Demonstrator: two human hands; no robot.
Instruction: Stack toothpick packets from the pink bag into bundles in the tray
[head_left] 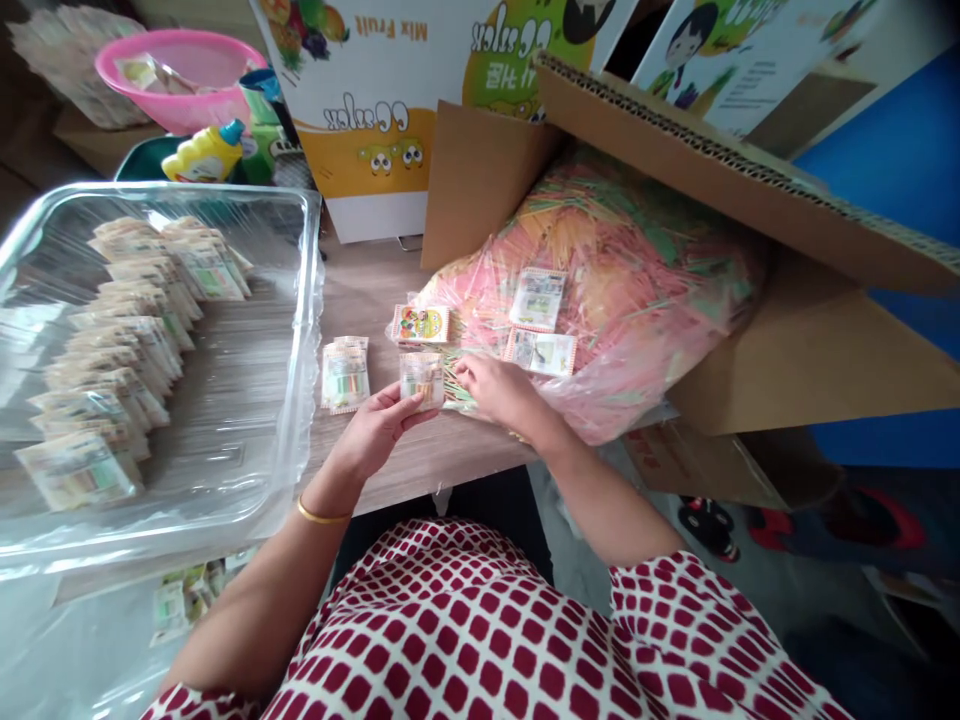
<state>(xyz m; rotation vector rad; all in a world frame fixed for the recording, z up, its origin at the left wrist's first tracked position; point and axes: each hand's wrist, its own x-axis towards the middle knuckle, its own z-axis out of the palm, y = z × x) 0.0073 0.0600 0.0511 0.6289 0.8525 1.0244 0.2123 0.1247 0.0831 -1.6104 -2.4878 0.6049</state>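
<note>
**A:** What is the left hand [379, 432] doing?

**B:** It's grasping a small clear packet [421, 378] of coloured sticks between thumb and fingers, just beside the near edge of the big clear bag of coloured strands [592, 280].

**A:** And the right hand [496, 390]?

**B:** It's lying against that same edge of the bag, with its fingers [469, 370] curling over a loose bunch of strands [456, 388]. I can't tell whether they're pinching anything or only touching.

**A:** How is the packet likely handling?

**B:** I'd judge it's feeling light and slightly springy, with slick film, so the flat faces are looking like the safest place to hold it. The strands are looking thin and easily bent.

**A:** What's lying around the bag?

**B:** Printed card packets [538, 298] are resting on top of it, a small stack of packets [345, 375] is sitting to its left, a film-covered clear tray [247, 400] is standing further left, and a cardboard carton [750, 190] is opening behind it.
</note>
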